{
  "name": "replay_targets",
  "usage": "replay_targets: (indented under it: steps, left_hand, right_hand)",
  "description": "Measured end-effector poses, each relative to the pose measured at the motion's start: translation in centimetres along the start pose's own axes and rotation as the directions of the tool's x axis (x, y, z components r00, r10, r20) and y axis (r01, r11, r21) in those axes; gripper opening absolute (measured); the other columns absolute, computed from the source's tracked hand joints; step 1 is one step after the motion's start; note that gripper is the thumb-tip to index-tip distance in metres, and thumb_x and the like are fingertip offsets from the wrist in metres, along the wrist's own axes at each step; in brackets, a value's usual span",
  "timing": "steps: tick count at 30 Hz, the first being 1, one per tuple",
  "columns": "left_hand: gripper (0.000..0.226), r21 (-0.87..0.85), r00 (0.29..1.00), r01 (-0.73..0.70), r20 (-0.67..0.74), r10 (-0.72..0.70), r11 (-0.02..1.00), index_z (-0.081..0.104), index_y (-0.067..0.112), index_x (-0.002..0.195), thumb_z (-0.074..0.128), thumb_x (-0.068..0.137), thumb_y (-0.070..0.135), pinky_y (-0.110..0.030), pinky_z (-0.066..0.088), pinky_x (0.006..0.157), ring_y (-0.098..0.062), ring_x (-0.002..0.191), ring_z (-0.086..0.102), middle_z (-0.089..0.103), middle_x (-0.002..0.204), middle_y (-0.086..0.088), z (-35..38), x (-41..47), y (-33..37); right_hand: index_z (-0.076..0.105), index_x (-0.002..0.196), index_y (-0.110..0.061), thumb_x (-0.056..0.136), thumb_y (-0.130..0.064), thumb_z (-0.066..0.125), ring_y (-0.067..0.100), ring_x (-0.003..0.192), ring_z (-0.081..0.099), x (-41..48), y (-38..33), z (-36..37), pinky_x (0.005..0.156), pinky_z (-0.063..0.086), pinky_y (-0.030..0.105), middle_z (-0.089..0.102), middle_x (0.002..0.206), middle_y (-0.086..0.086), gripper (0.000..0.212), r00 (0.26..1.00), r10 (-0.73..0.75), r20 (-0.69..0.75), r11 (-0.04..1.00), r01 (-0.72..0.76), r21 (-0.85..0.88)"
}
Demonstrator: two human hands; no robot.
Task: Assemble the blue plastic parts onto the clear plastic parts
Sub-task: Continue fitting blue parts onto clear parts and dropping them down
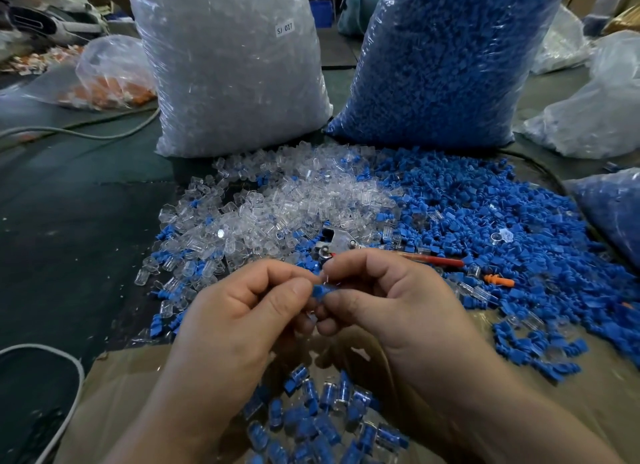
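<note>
A: Hands?
B: Both over the table point(69, 221), knuckles up, fingertips meeting mid-frame. Left hand point(242, 311) is curled, thumb and forefinger pinching a blue part point(320, 291). Right hand point(391, 300) is curled too and pinches the same piece from the other side.
A: Clear part?
B: A clear bit point(312, 316) shows under the fingertips; can't tell which hand holds it.
A: Stock?
B: Clear pile point(277, 200) behind the hands, blue pile point(485, 214) to the right. Assembled pieces point(322, 411) lie below the wrists on a brown sheet point(131, 380).

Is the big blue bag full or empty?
Full: the bag of blue parts stands bulging, packed with blue pieces up its visible height.
</note>
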State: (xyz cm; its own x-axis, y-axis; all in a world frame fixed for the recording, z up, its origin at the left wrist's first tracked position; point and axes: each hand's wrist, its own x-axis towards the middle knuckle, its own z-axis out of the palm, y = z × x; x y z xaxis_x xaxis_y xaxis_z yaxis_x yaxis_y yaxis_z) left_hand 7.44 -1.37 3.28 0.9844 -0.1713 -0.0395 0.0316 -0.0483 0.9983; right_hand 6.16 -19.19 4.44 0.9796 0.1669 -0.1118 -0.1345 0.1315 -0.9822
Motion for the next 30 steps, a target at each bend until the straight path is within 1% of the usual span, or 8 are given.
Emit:
replay_targets:
  steps: [5, 10, 15, 17, 19, 22, 26, 30]
  left_hand:
    - [0.031, -0.167, 0.996, 0.088, 0.041, -0.082, 0.982, 0.076, 0.028, 0.09, 0.079, 0.062, 0.041, -0.021, 0.049, 0.047, -0.016, 0.056, 0.065, 0.072, 0.072, -0.01, 0.1, 0.4, 0.1]
    - [0.024, -0.169, 0.991, 0.097, 0.112, -0.079, 0.981, 0.077, 0.026, 0.085, 0.091, 0.066, 0.028, -0.022, 0.047, 0.041, -0.016, 0.051, 0.06, 0.068, 0.067, -0.01, 0.1, 0.7, 0.1]
    - [0.03, -0.233, 0.982, 0.149, 0.15, -0.116, 0.961, 0.077, 0.021, 0.085, 0.082, 0.056, 0.028, -0.022, 0.048, 0.04, -0.026, 0.055, 0.066, 0.068, 0.069, -0.02, 0.1, 1.1, -0.2]
    - [0.03, -0.238, 0.983, 0.148, 0.146, -0.115, 0.96, 0.076, 0.019, 0.082, 0.084, 0.054, 0.026, -0.024, 0.048, 0.039, -0.027, 0.053, 0.066, 0.067, 0.067, -0.019, 0.2, 1.3, -0.5]
    - [0.03, -0.23, 0.987, 0.133, 0.121, -0.107, 0.964, 0.074, 0.02, 0.078, 0.085, 0.05, 0.025, -0.025, 0.047, 0.038, -0.024, 0.05, 0.063, 0.065, 0.065, -0.016, 0.3, 1.4, -0.8]
    - [0.032, -0.218, 0.993, 0.105, 0.078, -0.09, 0.97, 0.071, 0.021, 0.075, 0.085, 0.048, 0.028, -0.025, 0.049, 0.041, -0.023, 0.051, 0.063, 0.065, 0.065, -0.011, 0.1, 1.4, -0.9]
    - [0.031, -0.222, 0.997, 0.081, 0.034, -0.076, 0.972, 0.071, 0.022, 0.077, 0.084, 0.05, 0.03, -0.024, 0.051, 0.045, -0.022, 0.056, 0.065, 0.066, 0.067, -0.011, -0.6, 1.5, -1.2]
    - [0.019, -0.245, 0.997, 0.071, -0.007, -0.075, 0.967, 0.073, 0.023, 0.081, 0.079, 0.063, 0.02, -0.024, 0.053, 0.048, -0.021, 0.06, 0.066, 0.068, 0.07, -0.009, -0.4, 1.5, -1.3]
  right_hand:
    - [0.07, 0.085, -0.005, 0.071, -0.012, 0.069, 0.025, 0.063, 0.066, 0.0, -0.3, -0.3, 0.062, 0.058, 0.028, 0.069, 0.076, 0.022, 0.015, 0.995, 0.081, 0.062, 0.977, -0.091, 0.192]
    - [0.073, 0.086, -0.014, 0.077, -0.015, 0.072, 0.026, 0.066, 0.068, 0.2, 0.0, -0.5, 0.062, 0.057, 0.029, 0.069, 0.076, 0.019, 0.009, 0.99, 0.068, 0.128, 0.971, -0.095, 0.221]
    - [0.073, 0.087, -0.02, 0.083, -0.018, 0.072, 0.028, 0.074, 0.069, 0.2, 0.4, -0.4, 0.078, 0.06, 0.045, 0.072, 0.08, 0.01, 0.005, 0.999, 0.03, 0.02, 0.998, -0.029, -0.052]
    - [0.072, 0.093, -0.029, 0.087, -0.021, 0.071, 0.02, 0.082, 0.071, 0.2, 0.4, -0.7, 0.081, 0.059, 0.042, 0.074, 0.087, 0.0, 0.011, 1.0, -0.013, 0.01, 0.964, 0.015, -0.265]
    - [0.068, 0.096, -0.035, 0.088, -0.03, 0.066, 0.006, 0.088, 0.067, 0.1, 0.6, -1.1, 0.081, 0.055, 0.026, 0.069, 0.095, -0.013, 0.01, 0.985, -0.173, 0.018, 0.833, 0.156, -0.53]
    - [0.061, 0.107, -0.04, 0.087, -0.047, 0.049, -0.001, 0.108, 0.05, 0.3, 0.3, -1.8, 0.091, 0.044, 0.019, 0.057, 0.11, -0.025, 0.025, 0.882, -0.466, 0.074, 0.342, 0.257, -0.904]
    - [0.025, 0.141, -0.038, 0.087, -0.059, 0.049, 0.017, 0.138, 0.019, 0.9, 0.0, -3.4, 0.115, 0.023, 0.043, 0.031, 0.146, -0.009, 0.062, 0.968, -0.222, -0.117, 0.054, -0.108, -0.993]
    - [0.03, 0.139, -0.034, 0.088, -0.063, 0.047, 0.022, 0.132, 0.025, 1.3, 0.2, -3.8, 0.107, 0.03, 0.042, 0.041, 0.14, -0.005, 0.061, 0.975, -0.173, -0.14, -0.037, -0.149, -0.988]
